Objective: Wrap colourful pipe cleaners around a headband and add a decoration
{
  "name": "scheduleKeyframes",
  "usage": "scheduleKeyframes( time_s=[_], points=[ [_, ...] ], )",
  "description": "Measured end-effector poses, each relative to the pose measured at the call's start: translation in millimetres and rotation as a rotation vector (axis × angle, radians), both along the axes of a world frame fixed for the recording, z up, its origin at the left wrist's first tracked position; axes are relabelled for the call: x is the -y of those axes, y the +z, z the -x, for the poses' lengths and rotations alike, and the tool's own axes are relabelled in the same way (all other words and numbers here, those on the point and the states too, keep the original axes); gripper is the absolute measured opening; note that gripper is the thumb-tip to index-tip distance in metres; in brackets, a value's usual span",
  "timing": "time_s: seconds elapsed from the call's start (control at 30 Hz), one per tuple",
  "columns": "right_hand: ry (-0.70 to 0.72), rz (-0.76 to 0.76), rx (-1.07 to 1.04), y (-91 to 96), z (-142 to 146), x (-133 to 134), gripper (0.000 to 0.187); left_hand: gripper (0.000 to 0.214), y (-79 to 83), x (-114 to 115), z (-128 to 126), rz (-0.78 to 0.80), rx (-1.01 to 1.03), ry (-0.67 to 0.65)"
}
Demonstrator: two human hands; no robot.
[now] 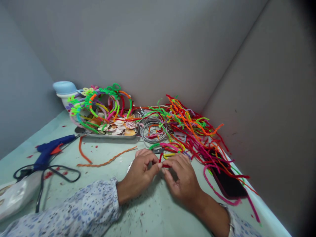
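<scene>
Both hands meet in the middle of the pale green worktop (153, 210), near its front edge. The left hand (141, 171) and the right hand (182, 179) each pinch a short red pipe cleaner (161, 158). The thumb and first finger of each hand are closed tight on it, with the fingertips almost touching. Only a little bit of red shows between them, and one end sticks up.

A pipe cleaner like this looks very light and fuzzy. It probably has thin wire inside, so it should bend easily and hold the shape it is given. It is not slippery, because the fuzz gives the fingers something to grip. The cut ends may poke a little. A good place to hold it is close to the bend, one hand on each side, just as the hands are now.

Just behind the hands are a few looped pipe cleaners and some grey wire rings (153, 130). A big messy pile of pipe cleaners (192, 131) spreads to the right, partly over a dark phone (228, 186). A metal tray (106, 135) with colourful headbands (103, 102) sits to the back left. A twisted orange pipe cleaner (108, 161) and a blue glue gun (48, 152) lie to the left.
</scene>
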State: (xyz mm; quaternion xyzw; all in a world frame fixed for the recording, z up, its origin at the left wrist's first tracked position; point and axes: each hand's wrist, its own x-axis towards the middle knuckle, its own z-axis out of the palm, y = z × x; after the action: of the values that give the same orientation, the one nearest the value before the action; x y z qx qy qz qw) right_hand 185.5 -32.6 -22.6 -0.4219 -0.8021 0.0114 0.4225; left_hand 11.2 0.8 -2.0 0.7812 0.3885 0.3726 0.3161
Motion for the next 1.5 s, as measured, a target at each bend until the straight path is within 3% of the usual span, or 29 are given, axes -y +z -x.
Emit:
scheduleKeyframes(
  time_s=[0.3, 1.07, 1.2, 1.33, 1.5],
  points=[
    [-0.009, -0.015, -0.005, -2.1, -0.4, -0.9, 0.014, 0.022, 1.5, 0.1, 0.6, -0.068, -0.073, -0.015],
    [0.021, -0.106, 0.094, -0.9, 2.4, 1.3, 0.012, 0.023, 3.6, 3.0, -3.7, -0.001, -0.154, 0.018],
    [-0.007, -0.054, 0.061, -2.6, 1.5, -0.5, 0.010, 0.019, 3.9, 3.1, -1.4, -0.085, -0.156, 0.048],
    [-0.034, -0.013, 0.010, -4.4, -0.6, -1.8, 0.010, 0.010, 5.0, 5.7, 2.6, -0.279, -0.101, 0.113],
    [-0.068, 0.000, -0.018, -5.1, -2.3, -2.1, 0.008, 0.013, 4.9, 7.6, 5.2, -0.517, -0.170, 0.058]
  ],
)
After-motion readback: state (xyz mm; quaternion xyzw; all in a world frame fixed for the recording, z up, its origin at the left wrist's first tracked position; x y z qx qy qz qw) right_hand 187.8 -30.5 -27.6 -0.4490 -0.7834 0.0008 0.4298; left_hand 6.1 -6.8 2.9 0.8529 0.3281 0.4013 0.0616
